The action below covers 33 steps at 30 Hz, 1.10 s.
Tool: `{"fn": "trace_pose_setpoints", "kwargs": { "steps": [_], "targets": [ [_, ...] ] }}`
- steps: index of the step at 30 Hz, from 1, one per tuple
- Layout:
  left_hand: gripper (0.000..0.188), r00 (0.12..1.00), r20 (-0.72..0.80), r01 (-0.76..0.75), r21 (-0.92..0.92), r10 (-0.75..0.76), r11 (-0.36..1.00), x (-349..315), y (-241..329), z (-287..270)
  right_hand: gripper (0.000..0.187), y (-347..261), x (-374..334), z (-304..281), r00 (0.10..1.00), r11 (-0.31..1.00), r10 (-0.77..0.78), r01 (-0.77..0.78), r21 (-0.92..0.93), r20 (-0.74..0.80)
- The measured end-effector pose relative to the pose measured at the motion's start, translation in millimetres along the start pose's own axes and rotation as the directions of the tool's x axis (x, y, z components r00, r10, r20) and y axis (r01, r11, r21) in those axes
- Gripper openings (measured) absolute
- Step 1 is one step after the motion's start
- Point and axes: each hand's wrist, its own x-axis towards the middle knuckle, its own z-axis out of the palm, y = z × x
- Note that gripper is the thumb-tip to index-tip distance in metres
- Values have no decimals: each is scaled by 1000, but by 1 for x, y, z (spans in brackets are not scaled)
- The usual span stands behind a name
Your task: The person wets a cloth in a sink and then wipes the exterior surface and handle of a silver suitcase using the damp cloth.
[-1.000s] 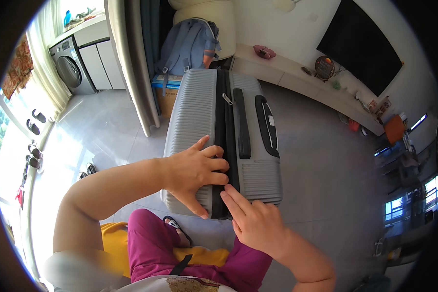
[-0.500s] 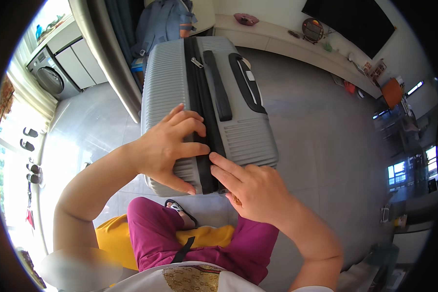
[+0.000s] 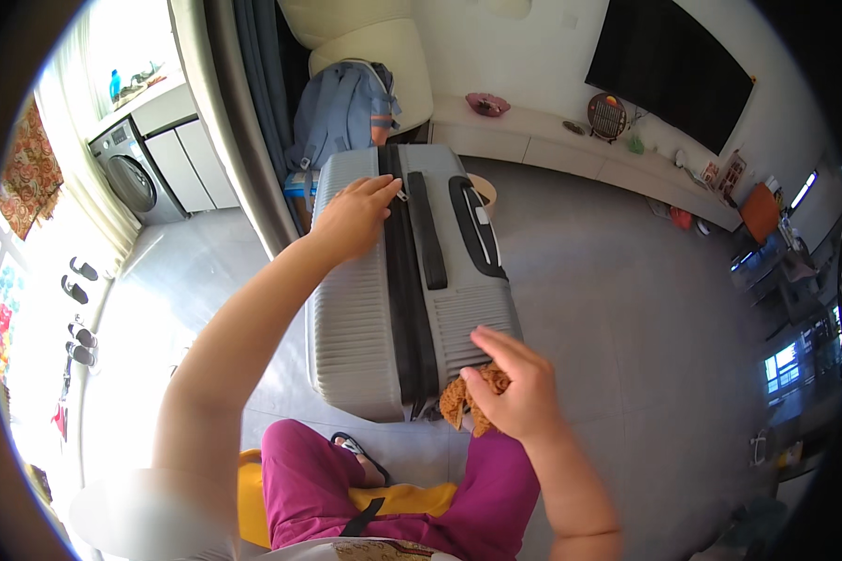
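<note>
A grey ribbed hard-shell suitcase [image 3: 355, 318] stands upright between my knees and the far furniture, its black zip band [image 3: 407, 309] running along the top. My left hand [image 3: 351, 217] is at the suitcase's far end, fingers stretched toward the zip pull [image 3: 402, 195]; I cannot tell if they touch it. Beside the band lies a black carry handle [image 3: 428, 234]. My right hand [image 3: 517, 381] is over the near right corner, thumb and fingers apart. A brown fluffy ornament [image 3: 458, 404] shows at that corner, partly behind this hand.
A blue-grey backpack [image 3: 341, 107] rests on a cream chair [image 3: 412, 56] beyond the suitcase. Curtains [image 3: 257, 122] hang at the left, near a washing machine [image 3: 133, 182]. A low white cabinet [image 3: 552, 157] runs along the far wall under a television [image 3: 669, 70].
My left hand has moved from the near part of the zip to its far end. My right hand has left the zip and shifted right, uncovering the brown fluffy ornament. The view has tilted up.
</note>
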Motion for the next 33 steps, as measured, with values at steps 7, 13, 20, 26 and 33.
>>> {"fn": "trace_pose_setpoints", "kwargs": {
  "steps": [7,13,20,26,33],
  "targets": [
    [30,851,408,287,163,-330,944,62,2,-3,28,2,-1,5,999,987,-22,30,-159,49],
    [25,919,395,17,-78,15,997,57,-35,-6,28,11,-5,5,1000,990,-16,18,-143,16],
    [20,964,229,85,212,-134,973,56,-35,9,27,12,-2,11,997,982,-72,68,-174,-17],
    [15,993,-13,118,27,-118,993,19,10,2,24,16,3,18,997,981,-57,46,-189,-52],
    [23,866,-204,-460,29,456,887,-116,149,-36,21,31,3,17,992,980,-64,41,-194,-112]
  ]
}}
